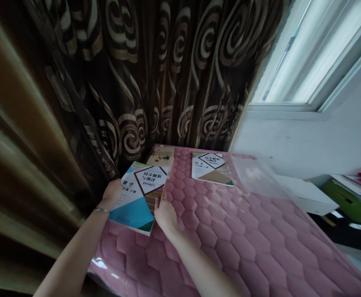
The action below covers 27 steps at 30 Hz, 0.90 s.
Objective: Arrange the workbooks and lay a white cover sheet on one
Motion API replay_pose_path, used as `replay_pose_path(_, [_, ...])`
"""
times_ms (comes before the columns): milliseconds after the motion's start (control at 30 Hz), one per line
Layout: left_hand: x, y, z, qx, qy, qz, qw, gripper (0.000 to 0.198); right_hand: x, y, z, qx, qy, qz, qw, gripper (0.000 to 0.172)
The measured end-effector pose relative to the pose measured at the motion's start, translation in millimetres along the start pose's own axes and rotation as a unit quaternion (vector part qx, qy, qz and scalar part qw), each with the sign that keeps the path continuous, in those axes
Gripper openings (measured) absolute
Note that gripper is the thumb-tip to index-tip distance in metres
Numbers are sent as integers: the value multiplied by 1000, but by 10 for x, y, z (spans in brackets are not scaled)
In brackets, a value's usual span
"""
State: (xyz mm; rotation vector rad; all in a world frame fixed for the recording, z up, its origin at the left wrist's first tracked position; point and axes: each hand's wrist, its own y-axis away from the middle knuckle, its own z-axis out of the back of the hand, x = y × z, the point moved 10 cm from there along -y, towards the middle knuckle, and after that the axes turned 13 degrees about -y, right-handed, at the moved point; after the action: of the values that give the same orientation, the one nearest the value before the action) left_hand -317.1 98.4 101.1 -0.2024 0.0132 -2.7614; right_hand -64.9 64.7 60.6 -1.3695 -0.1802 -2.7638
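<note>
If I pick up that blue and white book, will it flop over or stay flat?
The blue and white book looks thin with a soft cover, so it would probably bend a little. The left hand and right hand hold opposite edges, which should keep it flat. It seems light.

A table under a pink quilted cover (230,231). On it lie a blue workbook (138,194), a tan book (162,157) behind it, a white workbook (210,167), and a clear plastic sheet (256,177).

Pink hexagon-quilted cover (230,231); dark brown curtain (155,70) with tan swirls; white-and-teal workbook (137,196) with a dark diamond frame; second workbook (210,167) white and tan.
</note>
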Motion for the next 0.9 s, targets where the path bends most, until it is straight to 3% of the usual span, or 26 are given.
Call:
replay_pose_path(133, [-161, 136, 122, -38, -23, 32, 998, 42, -1, 13, 26, -1, -12, 10, 1000, 59])
replay_pose_path(200, [-473, 251, 258, -105, -33, -1, 994, 49, 3, 35, 60, 1, -15, 20, 1000, 62])
replay_pose_path(233, [-709, 313, 309, -134, -28, -53, 989, 51, 10, 49, 79, 2, -12, 28, 1000, 62])
replay_pose_path(300, [-1102, 389, 268, -121, -7, -133, 984, 52, 32, 75, 104, 12, -2, 47, 999, 59])
replay_pose_path(367, [-1290, 375, 127, -60, 8, -151, 987, 55, 53, 90, 103, 30, -5, 67, 997, 54])
replay_pose_path(500, [-1293, 252, -48, 4, 3, -137, 991, 60, 68, 80, 97, 39, -33, 87, 995, 49])
replay_pose_path(667, [-1225, 232, -10, 11, 4, -129, 992, 58, 44, 71, 69, 52, -76, 101, 991, 47])
replay_pose_path(733, [-1282, 354, 116, -19, -3, -115, 993, 56, 34, 85, 133, 64, -109, 149, 981, 46])
replay_pose_path(800, [-1428, 596, 362, -111, -14, -103, 988, 53, -99, 79, 298, 59, -110, 181, 975, 43])
replay_pose_path(900, [-1988, 1163, 594, -232, 10, -205, 951, 47, -544, 33, 727, 10, -34, 184, 982, 42])
